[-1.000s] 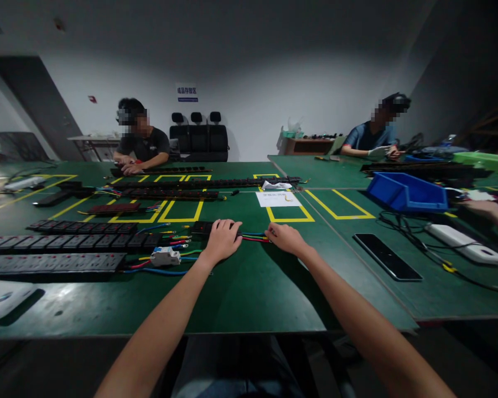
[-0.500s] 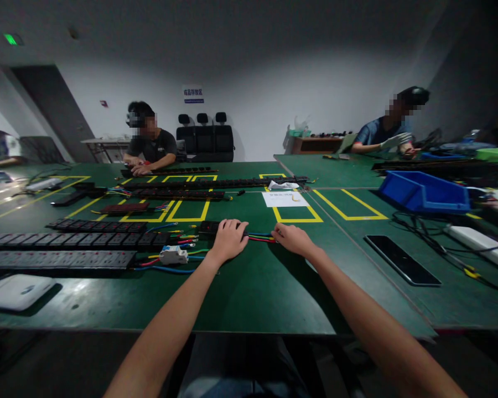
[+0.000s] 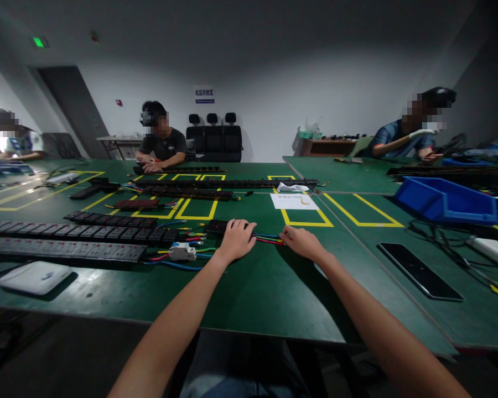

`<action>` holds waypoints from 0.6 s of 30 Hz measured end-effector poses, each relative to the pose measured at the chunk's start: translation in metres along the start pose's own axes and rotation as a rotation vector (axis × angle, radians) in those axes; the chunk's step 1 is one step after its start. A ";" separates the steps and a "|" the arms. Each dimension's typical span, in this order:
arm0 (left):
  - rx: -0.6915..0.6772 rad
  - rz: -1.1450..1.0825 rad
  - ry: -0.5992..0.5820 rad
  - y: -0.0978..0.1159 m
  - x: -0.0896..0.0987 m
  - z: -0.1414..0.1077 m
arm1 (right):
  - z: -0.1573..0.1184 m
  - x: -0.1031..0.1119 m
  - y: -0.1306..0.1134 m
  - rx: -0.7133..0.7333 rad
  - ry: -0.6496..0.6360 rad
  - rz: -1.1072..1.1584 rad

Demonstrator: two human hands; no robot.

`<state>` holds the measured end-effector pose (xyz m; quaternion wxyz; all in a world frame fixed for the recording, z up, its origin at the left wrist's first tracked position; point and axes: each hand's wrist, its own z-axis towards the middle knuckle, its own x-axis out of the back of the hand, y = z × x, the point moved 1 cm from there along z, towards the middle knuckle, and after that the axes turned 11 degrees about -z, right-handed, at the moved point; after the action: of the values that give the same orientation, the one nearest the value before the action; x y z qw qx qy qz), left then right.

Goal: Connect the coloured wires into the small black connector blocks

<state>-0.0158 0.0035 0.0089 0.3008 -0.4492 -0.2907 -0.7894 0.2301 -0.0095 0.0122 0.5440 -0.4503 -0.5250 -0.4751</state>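
My left hand (image 3: pixel 237 239) is curled over the right end of a short black socket block (image 3: pixel 216 226), which lies on the green table. Blue, green and red wires (image 3: pixel 268 239) run out of the block to the right. At their far ends, my right hand (image 3: pixel 301 241) has its fingers pinched around them. To the left of my left hand lie long power strips (image 3: pixel 66 249) with rows of sockets. A white circuit breaker (image 3: pixel 182 252) sits at the end of the nearest strip, joined to coloured leads.
A phone (image 3: pixel 419 271) and a blue bin (image 3: pixel 444 202) stand right, beside black cables (image 3: pixel 448 249). A white rounded box (image 3: pixel 35 277) lies front left. Beyond my hands is a paper sheet (image 3: pixel 292 203). Co-workers sit across the table (image 3: pixel 274 298).
The whole view has swung a little to the left, so things appear further right. Both hands keep their places on the socket block and its wires.
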 end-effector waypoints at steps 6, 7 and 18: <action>-0.003 -0.001 0.002 0.000 0.000 0.000 | 0.000 0.000 -0.001 0.001 -0.007 -0.004; -0.003 -0.002 0.000 0.000 0.001 0.000 | 0.000 0.001 -0.001 0.000 -0.009 -0.004; 0.007 0.011 0.000 0.002 0.002 0.000 | 0.001 -0.002 0.000 0.005 -0.006 -0.018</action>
<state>-0.0155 0.0017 0.0104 0.3065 -0.4498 -0.2909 -0.7868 0.2304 -0.0084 0.0100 0.5394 -0.4457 -0.5317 -0.4773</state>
